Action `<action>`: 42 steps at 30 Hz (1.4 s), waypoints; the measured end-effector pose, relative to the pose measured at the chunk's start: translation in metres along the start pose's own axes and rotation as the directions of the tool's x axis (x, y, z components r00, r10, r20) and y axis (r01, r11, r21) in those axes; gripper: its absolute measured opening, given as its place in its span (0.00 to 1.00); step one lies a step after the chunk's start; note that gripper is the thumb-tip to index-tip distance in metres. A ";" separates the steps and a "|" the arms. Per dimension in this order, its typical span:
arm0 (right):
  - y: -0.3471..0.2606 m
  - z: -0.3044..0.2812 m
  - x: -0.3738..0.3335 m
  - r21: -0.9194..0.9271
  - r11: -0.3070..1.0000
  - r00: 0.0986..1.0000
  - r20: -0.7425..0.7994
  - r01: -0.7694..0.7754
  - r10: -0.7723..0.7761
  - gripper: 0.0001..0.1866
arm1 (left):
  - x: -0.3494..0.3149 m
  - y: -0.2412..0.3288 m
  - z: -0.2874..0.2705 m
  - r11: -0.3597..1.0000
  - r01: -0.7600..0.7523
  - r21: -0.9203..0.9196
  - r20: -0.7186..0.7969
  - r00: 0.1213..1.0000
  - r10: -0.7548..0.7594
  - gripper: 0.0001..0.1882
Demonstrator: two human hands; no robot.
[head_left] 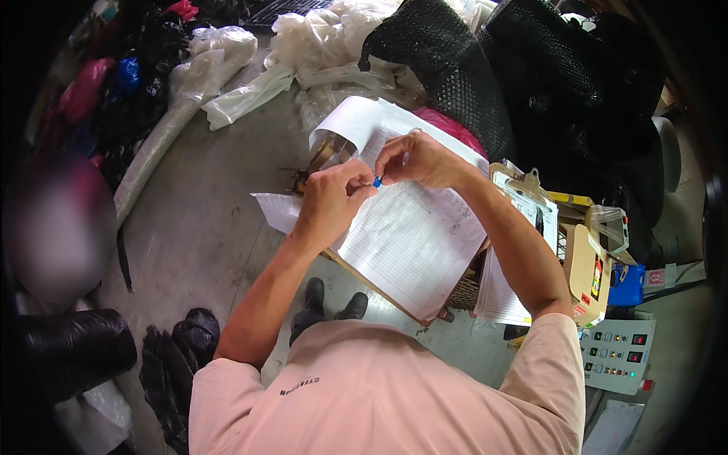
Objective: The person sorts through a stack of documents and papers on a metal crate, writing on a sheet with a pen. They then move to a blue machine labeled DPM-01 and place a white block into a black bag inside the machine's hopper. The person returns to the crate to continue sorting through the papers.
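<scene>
Over a large ruled paper sheet [413,246], my two hands meet fingertip to fingertip. A small blue object [377,182] is pinched between them; its kind is too small to make out. My left hand [331,199] grips it from the left with thumb and forefinger. From the right, the thumb and fingertips of my right hand [426,159] close on the same object. The sheet lies on a board, with its far left part curling up. Handwriting-like marks show on it, and my hands cover part of it.
Right of the sheet are a clipboard [523,189] with papers, a tan box [588,277], a blue container [626,283] and a control panel [618,353]. Black bubble wrap [440,68] and crumpled clear plastic [318,38] lie beyond. Black plastic rolls [76,353] sit at the left.
</scene>
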State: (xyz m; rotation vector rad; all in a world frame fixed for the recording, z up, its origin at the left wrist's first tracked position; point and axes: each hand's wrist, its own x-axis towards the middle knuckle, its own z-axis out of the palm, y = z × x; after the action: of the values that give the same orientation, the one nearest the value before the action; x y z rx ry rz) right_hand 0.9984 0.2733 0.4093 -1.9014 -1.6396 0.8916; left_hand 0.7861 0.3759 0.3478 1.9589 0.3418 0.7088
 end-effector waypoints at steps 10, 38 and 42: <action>0.010 0.001 -0.001 0.076 0.997 0.999 -0.037 0.023 -0.020 0.09 | 0.002 0.001 -0.002 1.000 -0.002 0.030 0.017 1.000 0.001 0.11; -0.009 0.047 -0.055 -0.209 0.963 0.912 -0.337 0.172 -0.236 0.13 | 0.002 -0.006 0.000 0.985 -0.145 0.095 0.038 0.989 0.142 0.09; 0.007 0.035 -0.042 0.021 0.995 0.954 -0.287 0.096 -0.086 0.11 | 0.001 -0.009 -0.001 0.988 -0.113 0.102 0.079 0.991 0.105 0.09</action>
State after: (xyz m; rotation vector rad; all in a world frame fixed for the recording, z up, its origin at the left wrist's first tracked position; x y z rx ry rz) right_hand 0.9750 0.2287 0.3876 -1.8176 -1.5132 0.5725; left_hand 0.7868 0.3816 0.3406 2.1116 0.2327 0.6992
